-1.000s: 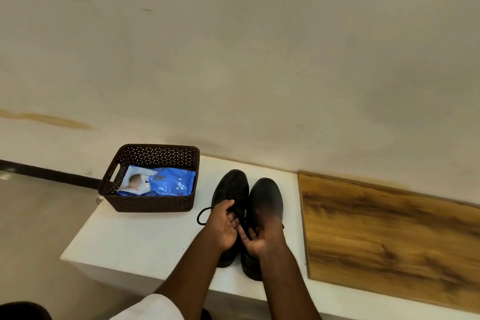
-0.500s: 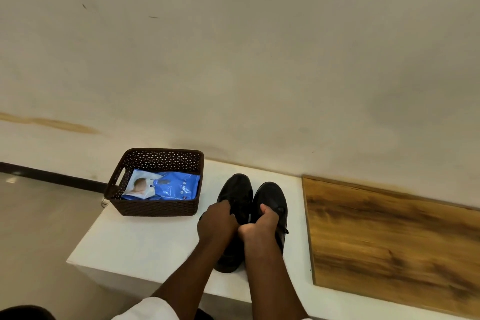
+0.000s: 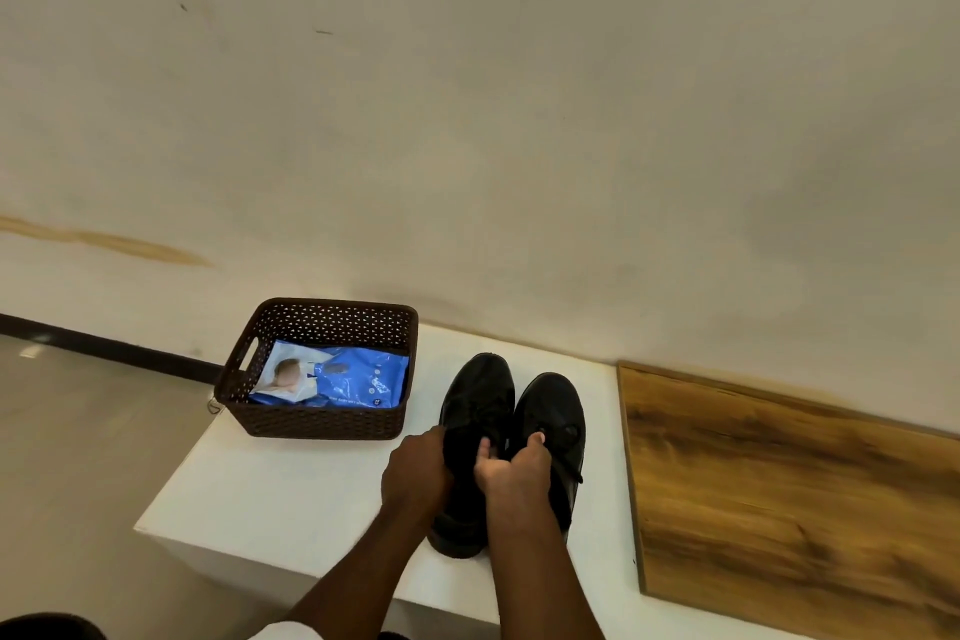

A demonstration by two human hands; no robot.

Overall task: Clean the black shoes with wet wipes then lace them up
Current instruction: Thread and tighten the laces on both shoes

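Observation:
Two black shoes stand side by side on the white table, toes toward the wall: the left shoe and the right shoe. My left hand grips the left side of the left shoe over its lacing area. My right hand is curled between the two shoes, its fingers pinching the laces. A thin lace end hangs down the right shoe's side. A blue and white wet wipes pack lies in the brown basket.
The basket stands at the table's far left corner near the edge. A wooden board lies flat to the right of the shoes. A plain wall rises behind the table, and floor shows to the left.
Both hands went from open, fingers spread over the shoes' laces, to curled tight on them. The lace loop left of the left shoe is gone from view.

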